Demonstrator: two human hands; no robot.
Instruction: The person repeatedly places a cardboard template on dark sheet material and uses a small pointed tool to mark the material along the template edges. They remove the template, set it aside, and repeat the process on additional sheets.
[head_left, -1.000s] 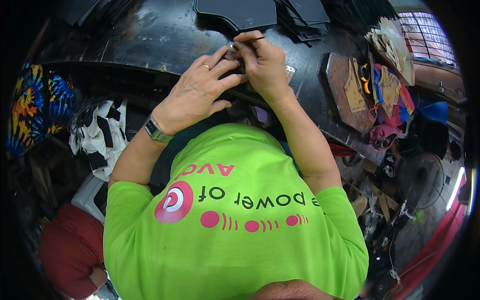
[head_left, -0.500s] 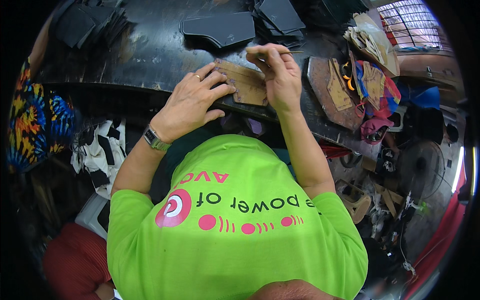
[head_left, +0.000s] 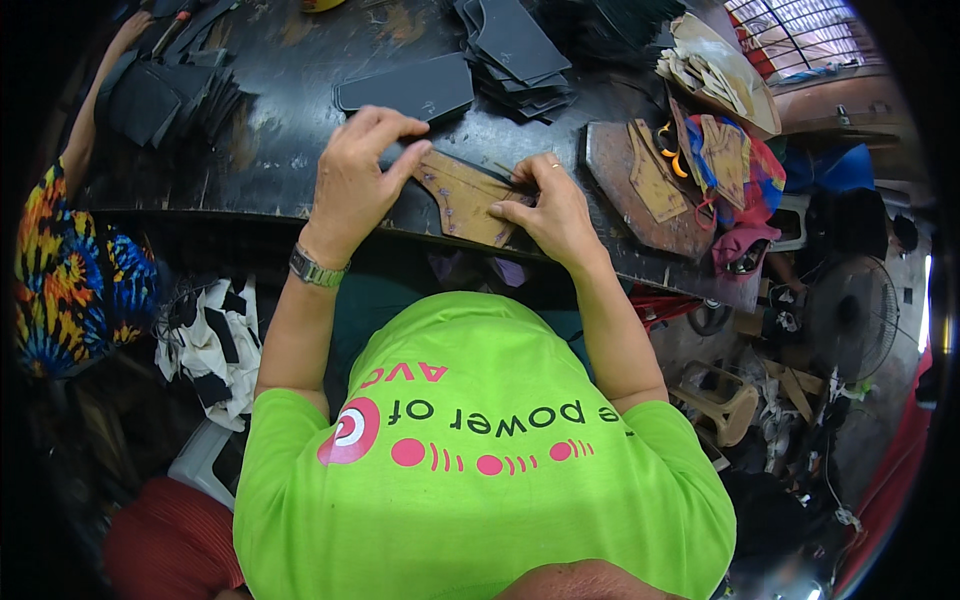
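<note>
A brown cardboard pattern piece [head_left: 462, 195] lies on the black worktable [head_left: 270, 150] near its front edge. My left hand [head_left: 358, 175] arches over the pattern's upper left end, thumb and fingertips pinching it down. A metal watch sits on that wrist. My right hand [head_left: 552, 212] rests on the pattern's right edge with bent fingers pressed to it and a ring on one finger. I cannot tell whether a thin tool is between those fingers.
A flat black cut piece [head_left: 405, 90] lies just beyond the pattern, and stacks of black pieces [head_left: 520, 50] sit further back and at the left [head_left: 165, 90]. A wooden board with brown patterns [head_left: 640, 185] and colourful cloth [head_left: 738, 160] are on the right. Another person's multicoloured sleeve [head_left: 70, 270] is at the left.
Both hands have come down from the far part of the table to its front edge. The brown pattern now lies flat under them, with the hands spread further apart.
</note>
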